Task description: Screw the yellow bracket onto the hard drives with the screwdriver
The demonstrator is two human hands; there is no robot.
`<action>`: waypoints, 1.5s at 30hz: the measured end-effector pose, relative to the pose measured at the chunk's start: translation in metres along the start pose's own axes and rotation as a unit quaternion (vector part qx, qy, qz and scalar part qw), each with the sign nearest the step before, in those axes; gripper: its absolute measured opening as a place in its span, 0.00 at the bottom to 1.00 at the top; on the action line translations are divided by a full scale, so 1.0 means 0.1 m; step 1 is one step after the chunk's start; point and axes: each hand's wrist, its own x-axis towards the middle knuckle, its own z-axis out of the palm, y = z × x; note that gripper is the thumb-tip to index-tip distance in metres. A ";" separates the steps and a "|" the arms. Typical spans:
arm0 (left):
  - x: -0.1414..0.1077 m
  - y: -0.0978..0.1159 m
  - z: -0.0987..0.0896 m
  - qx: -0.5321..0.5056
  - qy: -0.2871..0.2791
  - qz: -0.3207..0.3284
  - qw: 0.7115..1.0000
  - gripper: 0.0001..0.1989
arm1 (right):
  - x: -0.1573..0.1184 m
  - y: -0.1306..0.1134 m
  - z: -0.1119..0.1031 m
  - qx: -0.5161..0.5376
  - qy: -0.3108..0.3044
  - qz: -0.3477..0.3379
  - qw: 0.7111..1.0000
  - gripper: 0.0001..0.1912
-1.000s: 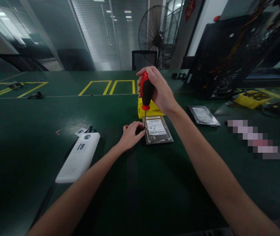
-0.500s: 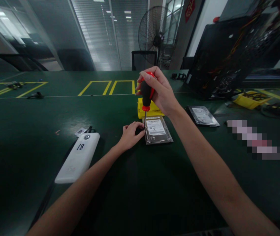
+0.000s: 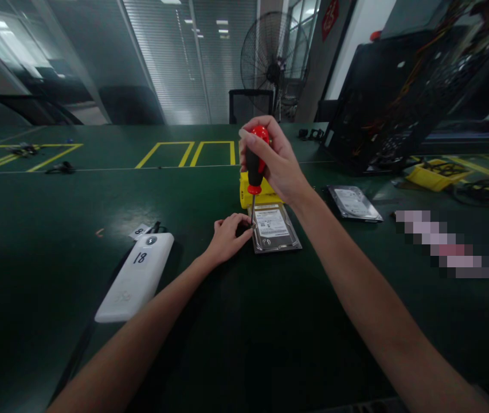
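Note:
A silver hard drive (image 3: pixel 272 229) with a white label lies on the dark green table (image 3: pixel 210 355). My right hand (image 3: pixel 276 158) is wrapped round the red and black handle of a screwdriver (image 3: pixel 255 169), held upright with its tip at the drive's left edge. Beside that tip, my left hand (image 3: pixel 229 235) pinches at the drive's left edge; whatever its fingertips hold is too small to make out. Directly behind the drive sits a yellow object (image 3: pixel 248 195), partly hidden by my right hand.
Another hard drive (image 3: pixel 353 202) lies to the right. A white device marked 18 (image 3: pixel 136 275) is at the left. A black computer case (image 3: pixel 368 109) stands at the back right, near a yellow tray (image 3: pixel 431 179) with dark parts.
The fingers of my right hand have shifted slightly round the screwdriver handle, showing more of its red top. My left hand and the drive stay in place.

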 end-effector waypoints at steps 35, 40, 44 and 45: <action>0.00 0.04 -0.03 -0.001 -0.008 -0.009 1.000 0.11 | 0.02 0.04 -0.01 0.008 0.014 0.011 1.000 0.17; -0.01 0.05 -0.03 0.000 -0.008 -0.014 1.000 0.11 | 0.00 -0.02 0.01 -0.011 -0.004 0.013 1.000 0.16; 0.00 0.05 -0.03 -0.003 -0.009 -0.009 1.000 0.11 | 0.00 -0.02 0.01 0.017 -0.025 0.003 1.000 0.20; 0.00 0.04 -0.03 -0.003 -0.008 -0.008 1.000 0.11 | 0.01 -0.01 0.00 0.021 -0.025 0.004 0.999 0.19</action>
